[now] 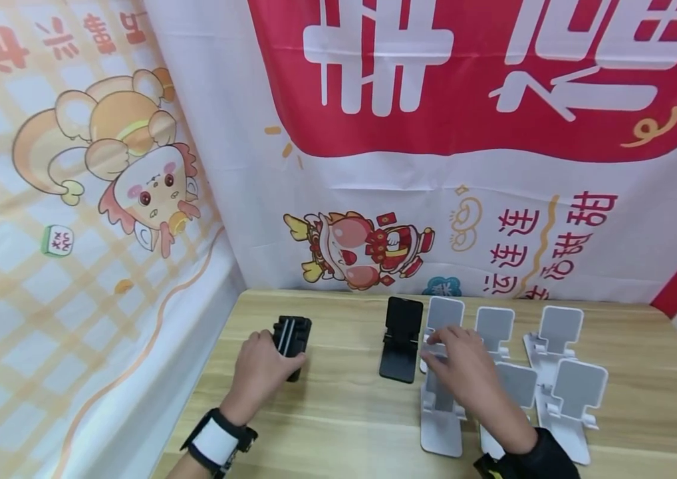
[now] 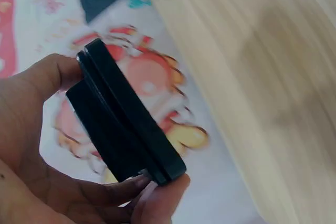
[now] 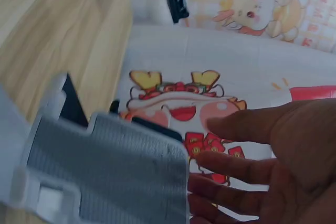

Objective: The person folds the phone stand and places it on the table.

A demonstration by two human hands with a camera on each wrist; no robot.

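Observation:
A folded black phone stand is gripped in my left hand, over the left part of the table. The left wrist view shows the stand edge-on, with thumb and fingers at its opposite ends. My right hand hovers among the white phone stands, fingers loosely extended and nothing between them. In the right wrist view its fingertips are right by the edge of a white stand with a grey pad. Just left of that hand, an unfolded black phone stand stands on the table.
Several white phone stands with grey pads, such as the front one and the far right one, stand in rows on the wooden table. Printed cloth hangs behind the table and along its left side.

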